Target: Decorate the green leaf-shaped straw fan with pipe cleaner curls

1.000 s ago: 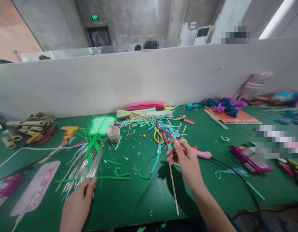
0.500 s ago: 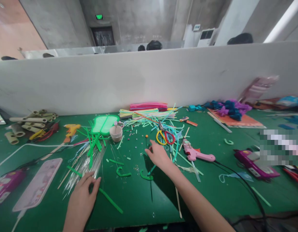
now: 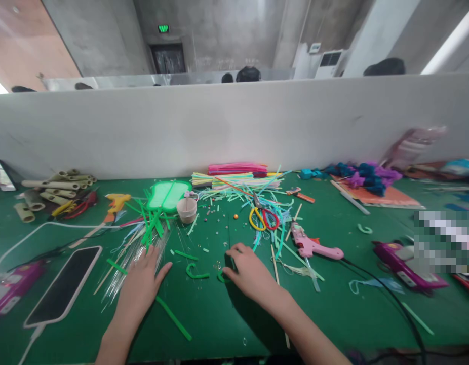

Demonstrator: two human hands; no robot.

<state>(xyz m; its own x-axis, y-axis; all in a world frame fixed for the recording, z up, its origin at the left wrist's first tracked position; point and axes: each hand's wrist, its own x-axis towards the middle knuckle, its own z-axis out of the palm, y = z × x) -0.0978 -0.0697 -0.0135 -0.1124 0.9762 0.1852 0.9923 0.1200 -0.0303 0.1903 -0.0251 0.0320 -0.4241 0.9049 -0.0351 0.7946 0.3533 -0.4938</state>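
Note:
My left hand (image 3: pixel 141 279) lies over the clear thin strips (image 3: pixel 118 276) and a long green pipe cleaner (image 3: pixel 173 318), with its fingers spread and the thumb apart. Above its fingertips is a bundle of green pipe-cleaner pieces (image 3: pixel 154 225). My right hand (image 3: pixel 251 272) hovers at or just above the table, fingers loosely bent and thumb apart, with nothing visible in it. Its thumb partly covers a curled green piece (image 3: pixel 220 275); whether it touches this I cannot tell. Between the hands lies a green hook-shaped piece (image 3: pixel 196 274). Scissors (image 3: pixel 264 218) rest beyond my right hand.
A small cup (image 3: pixel 186 210) stands beside a green-edged leaf shape (image 3: pixel 169 196). Right of my hand lies a pink glue gun (image 3: pixel 314 247) with a cord. A phone (image 3: pixel 63 286) lies at left, near a yellow glue gun (image 3: pixel 116 204). A white partition (image 3: pixel 234 126) closes the back.
My right hand has drawn back toward me from near the orange bead. My left hand has slid forward and its fingers have spread. The phone's lit screen has turned dark.

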